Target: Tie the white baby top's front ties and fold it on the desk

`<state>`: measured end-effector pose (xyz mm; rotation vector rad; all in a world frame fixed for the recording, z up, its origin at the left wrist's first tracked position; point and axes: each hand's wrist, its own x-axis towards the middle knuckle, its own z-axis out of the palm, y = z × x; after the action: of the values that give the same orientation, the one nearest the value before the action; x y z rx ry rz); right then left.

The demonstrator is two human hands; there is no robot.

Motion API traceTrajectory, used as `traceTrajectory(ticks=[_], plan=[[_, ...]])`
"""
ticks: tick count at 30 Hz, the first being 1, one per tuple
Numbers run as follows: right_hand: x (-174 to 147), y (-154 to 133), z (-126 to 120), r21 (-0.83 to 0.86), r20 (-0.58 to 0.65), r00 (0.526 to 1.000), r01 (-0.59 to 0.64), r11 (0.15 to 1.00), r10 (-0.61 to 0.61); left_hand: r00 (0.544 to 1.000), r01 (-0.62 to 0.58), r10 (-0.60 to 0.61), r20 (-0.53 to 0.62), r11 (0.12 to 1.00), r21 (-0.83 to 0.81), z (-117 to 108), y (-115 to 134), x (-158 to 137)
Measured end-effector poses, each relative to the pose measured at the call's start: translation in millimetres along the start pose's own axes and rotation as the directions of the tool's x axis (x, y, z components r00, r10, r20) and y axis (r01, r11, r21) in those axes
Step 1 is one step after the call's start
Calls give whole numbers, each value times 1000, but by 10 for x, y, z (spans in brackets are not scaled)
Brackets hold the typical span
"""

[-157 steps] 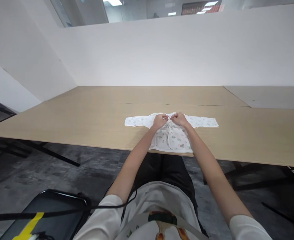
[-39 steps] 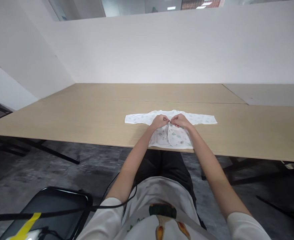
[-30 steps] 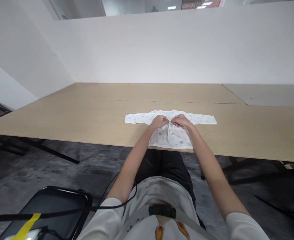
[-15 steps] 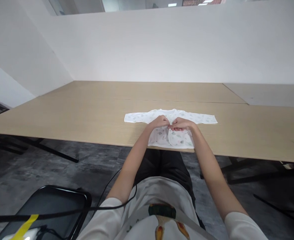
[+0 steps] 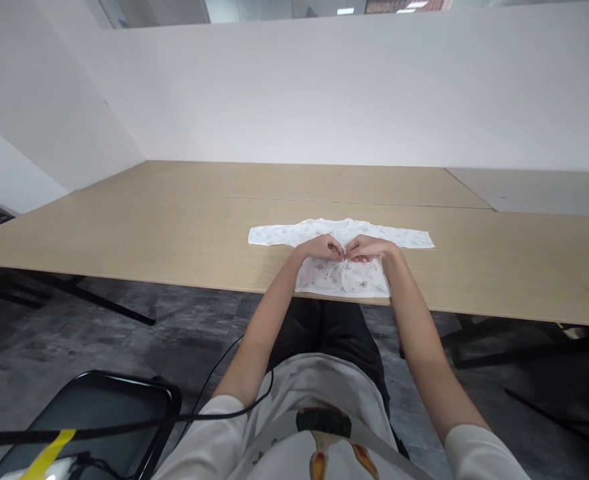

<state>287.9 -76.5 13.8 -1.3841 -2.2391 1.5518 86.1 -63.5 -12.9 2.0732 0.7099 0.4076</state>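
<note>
A person's bare hands met at the front opening of a small printed shirt (image 5: 361,277), which lay face up on the tabletop (image 5: 174,227), its hem along the near edge, presumably for easy reach. The left hand (image 5: 325,247) and right hand (image 5: 367,247) were curled nearly closed, fingertips pinching fabric at the shirt's middle, apparently to control both front edges together. Sleeves stretched out on either side, likely to keep them out of the way
</note>
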Motion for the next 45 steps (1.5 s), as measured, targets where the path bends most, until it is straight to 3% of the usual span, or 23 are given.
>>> traceTrajectory(ticks=[19, 29, 45], plan=[[51, 65, -9, 60, 70, 995, 60, 996, -64, 999, 47, -42, 27, 978, -203, -11, -140, 38], [103, 18, 50, 13, 40, 997, 70, 997, -71, 995, 82, -86, -57, 994, -72, -34, -19, 12], [114, 55, 32, 4, 56, 996, 74, 997, -74, 995, 97, -96, 15, 981, -170, -23, -84, 18]])
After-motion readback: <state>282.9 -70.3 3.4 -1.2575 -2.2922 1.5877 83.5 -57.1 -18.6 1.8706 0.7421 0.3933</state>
